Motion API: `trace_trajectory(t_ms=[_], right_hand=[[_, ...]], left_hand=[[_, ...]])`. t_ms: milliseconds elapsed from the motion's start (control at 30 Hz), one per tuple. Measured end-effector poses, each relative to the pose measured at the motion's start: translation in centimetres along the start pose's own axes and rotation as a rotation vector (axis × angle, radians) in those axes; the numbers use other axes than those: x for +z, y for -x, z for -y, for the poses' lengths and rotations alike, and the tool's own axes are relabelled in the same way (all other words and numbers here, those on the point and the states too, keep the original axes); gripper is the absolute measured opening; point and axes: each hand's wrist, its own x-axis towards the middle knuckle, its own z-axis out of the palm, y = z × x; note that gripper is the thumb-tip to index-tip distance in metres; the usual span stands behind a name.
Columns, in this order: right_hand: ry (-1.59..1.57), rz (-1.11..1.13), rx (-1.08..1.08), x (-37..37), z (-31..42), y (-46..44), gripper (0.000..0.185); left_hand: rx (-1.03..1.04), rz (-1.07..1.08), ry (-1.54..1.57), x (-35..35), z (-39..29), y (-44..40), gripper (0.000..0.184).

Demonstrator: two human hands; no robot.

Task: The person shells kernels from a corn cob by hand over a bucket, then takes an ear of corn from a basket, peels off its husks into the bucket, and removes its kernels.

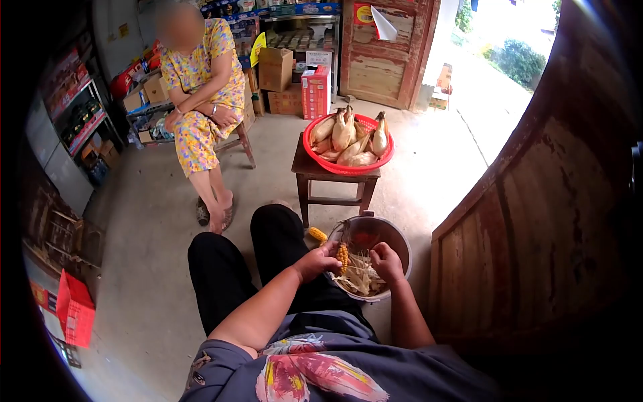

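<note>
My left hand [317, 262] is closed around a yellow corn cob [343, 258], held over the left part of a grey bucket [404, 249]. Pale dry husks [362, 276] lie inside the bucket. Over the bucket's right side is my right hand [387, 262], its fingers drawn together; whatever they hold, if anything, is too small to make out. Another yellow cob [317, 234] shows just left of the bucket, near my knee. Beyond, a red basket [348, 169] of corn ears in their husks [344, 131] rests on a small wooden stool [303, 170].
A person [204, 87] in yellow flowered clothes sits at the upper left with arms crossed. Cardboard boxes [275, 69] and a red-and-white box [316, 92] stand behind the stool. A wooden door [495, 248] is close on the right. A red crate [76, 309] lies at the lower left.
</note>
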Motion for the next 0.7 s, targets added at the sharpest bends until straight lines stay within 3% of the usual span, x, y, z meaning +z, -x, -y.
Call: trace_trajectory(t_ms=[100, 167, 233, 333, 467, 567, 700], right_hand=[[-0.373, 0.312, 0.217, -0.2, 1.9, 0.7, 0.032], [-0.537, 0.418, 0.325, -0.7, 5.1, 1.3, 0.032], [-0.669, 0.389, 0.309, 0.5, 5.8, 1.4, 0.030], [-0.674, 0.347, 0.167, 1.3, 7.0, 1.2, 0.023], [-0.624, 0.288, 0.011, 2.2, 6.6, 0.4, 0.012], [-0.551, 0.208, -0.117, 3.0, 4.7, 0.0, 0.007], [-0.115, 0.065, -0.319, 3.7, 2.7, -0.3, 0.016]], left_hand=[[-0.012, -0.016, -0.005, 0.1, 0.0, -0.2, 0.067], [-0.022, 0.014, -0.057, 0.0, 0.2, -0.4, 0.075], [0.004, 0.029, -0.098, 0.6, 0.0, -0.2, 0.079], [-0.024, 0.029, -0.185, 1.5, -1.3, 0.6, 0.087], [0.087, 0.095, -0.108, 0.1, 1.4, -1.0, 0.089], [0.040, 0.080, -0.066, -0.2, 2.2, -1.5, 0.087], [0.024, 0.033, -0.039, 0.3, 1.4, -0.9, 0.083]])
